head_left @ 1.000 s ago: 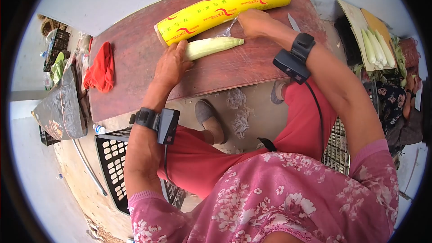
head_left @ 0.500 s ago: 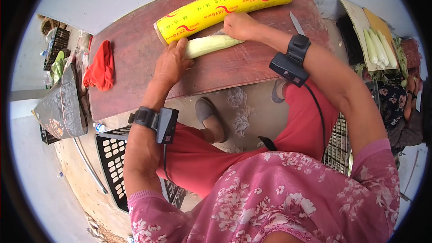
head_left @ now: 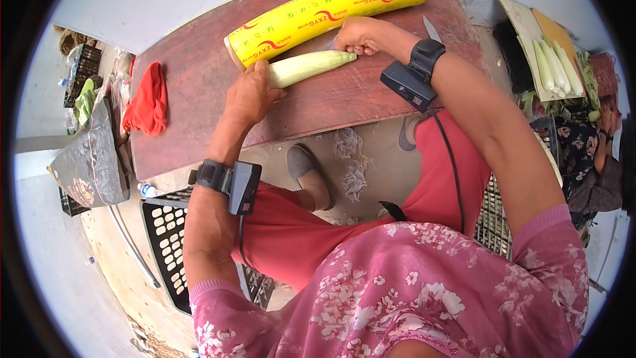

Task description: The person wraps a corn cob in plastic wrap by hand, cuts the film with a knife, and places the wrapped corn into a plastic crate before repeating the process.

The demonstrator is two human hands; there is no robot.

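Observation:
A pale green ear of corn in its husk (head_left: 311, 67) lies on the dark red table (head_left: 218, 109), its tapered tip pointing right. My left hand (head_left: 252, 93) is wrapped round its thick end, fingertips close to the roll. Just beyond the corn rests a big roll of cling film (head_left: 324, 16) with yellow printed wrapping. Close to the corn's tip, my right hand (head_left: 363, 36) is closed, fingers curled in. A bit of clear film shows beside that fist and appears pinched in it, though the fingers partly hide it.
A knife blade (head_left: 432, 29) lies on the table's right side, a red cloth (head_left: 147, 101) on its left. Long pale ears (head_left: 560, 69) lie on a board at right, near another person's arm (head_left: 601, 152). Black crates (head_left: 165, 242) stand by my legs.
My right hand has shifted slightly right, past the corn's tip, turning so its curled fingers show. The left hand keeps its hold on the corn, which has barely moved.

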